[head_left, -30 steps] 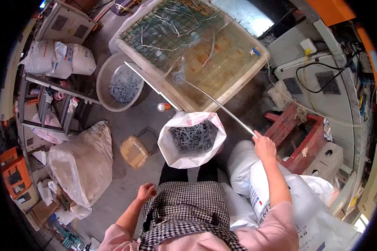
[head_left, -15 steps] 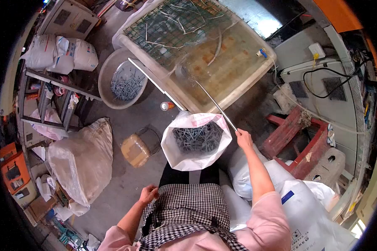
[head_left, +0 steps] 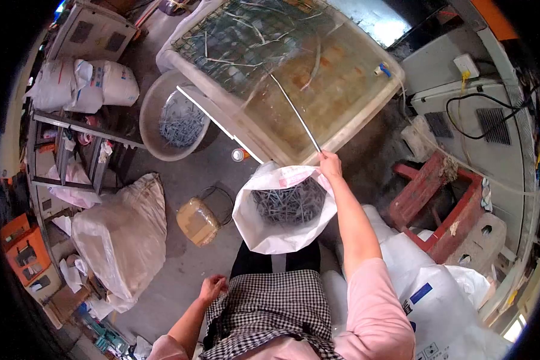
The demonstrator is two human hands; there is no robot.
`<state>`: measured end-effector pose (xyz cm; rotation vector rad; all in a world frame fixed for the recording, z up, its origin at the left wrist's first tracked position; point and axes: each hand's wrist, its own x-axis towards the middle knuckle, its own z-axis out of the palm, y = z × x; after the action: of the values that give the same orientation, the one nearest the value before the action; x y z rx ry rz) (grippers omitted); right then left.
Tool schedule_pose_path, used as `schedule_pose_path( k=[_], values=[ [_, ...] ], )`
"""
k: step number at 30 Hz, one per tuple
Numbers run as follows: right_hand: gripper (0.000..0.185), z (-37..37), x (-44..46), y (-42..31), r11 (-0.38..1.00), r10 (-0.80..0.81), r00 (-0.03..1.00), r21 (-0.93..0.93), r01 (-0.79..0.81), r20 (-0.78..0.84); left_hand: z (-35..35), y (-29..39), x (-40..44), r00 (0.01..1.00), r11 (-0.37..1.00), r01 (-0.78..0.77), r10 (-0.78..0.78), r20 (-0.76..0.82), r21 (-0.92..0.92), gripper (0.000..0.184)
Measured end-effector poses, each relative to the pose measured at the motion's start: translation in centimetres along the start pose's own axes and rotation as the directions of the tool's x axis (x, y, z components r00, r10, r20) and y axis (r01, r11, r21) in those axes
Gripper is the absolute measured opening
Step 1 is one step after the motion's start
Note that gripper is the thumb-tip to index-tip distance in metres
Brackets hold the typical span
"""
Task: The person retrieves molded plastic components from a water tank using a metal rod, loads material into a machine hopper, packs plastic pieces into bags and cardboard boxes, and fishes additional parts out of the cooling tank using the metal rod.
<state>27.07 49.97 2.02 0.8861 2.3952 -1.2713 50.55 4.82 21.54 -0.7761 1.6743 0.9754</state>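
Note:
My right hand [head_left: 330,165] is closed around the end of a long-handled metal scoop [head_left: 297,114]. Its shaft slants up and left over a water-filled tub [head_left: 357,129], and its head is hard to make out in the water. Just below that hand stands an open white woven bag [head_left: 267,238], between my knees and the tub. Many slim grey pieces [head_left: 288,203] lie inside the bag. At the left edge of my checked apron, my left hand [head_left: 213,288] hangs with loosely bent fingers and holds nothing.
Left of the tub, a round basin [head_left: 153,141] holds similar grey pieces. A small can [head_left: 239,155] and a taped brown bundle [head_left: 198,222] are on the floor. White sacks [head_left: 438,300] lie to my right, near a red metal frame [head_left: 441,213]. A green mesh [head_left: 222,42] covers the tub's far-left part.
My right hand has moved forward and left, pushing the scoop farther into the tub; its head, visible earlier, is now hard to see. My left hand stays about where it was.

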Motion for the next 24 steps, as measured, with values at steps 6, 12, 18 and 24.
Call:
schedule_pose_path(
  k=[6, 12, 18, 24],
  values=[
    [0.032, -6.9, -8.1, 5.5, 0.991, 0.127, 0.989, -0.021, -0.129, -0.079, 0.3, 1.9, 1.0, 0.995, 0.992, -0.098, 0.096, 0.03, 0.085, 0.024],
    [0.034, -7.6, -7.3, 8.3, 0.997, 0.073, 0.969, 0.042, -0.064, -0.235, 1.1, 2.6, 1.2, 0.995, 0.998, -0.058, 0.06, 0.074, -0.033, 0.022],
    [0.033, -6.3, -4.4, 9.5, 0.994, 0.056, 0.972, 0.106, -0.032, -0.229, 1.9, 3.1, 1.0, 0.997, 1.0, -0.013, 0.013, 0.079, -0.008, 0.022],
    [0.033, -5.5, -0.7, 9.9, 0.999, -0.044, 0.96, 0.001, 0.046, -0.278, 2.3, 2.6, 1.5, 0.996, 0.999, 0.012, -0.008, 0.09, -0.034, 0.023]
  ],
)
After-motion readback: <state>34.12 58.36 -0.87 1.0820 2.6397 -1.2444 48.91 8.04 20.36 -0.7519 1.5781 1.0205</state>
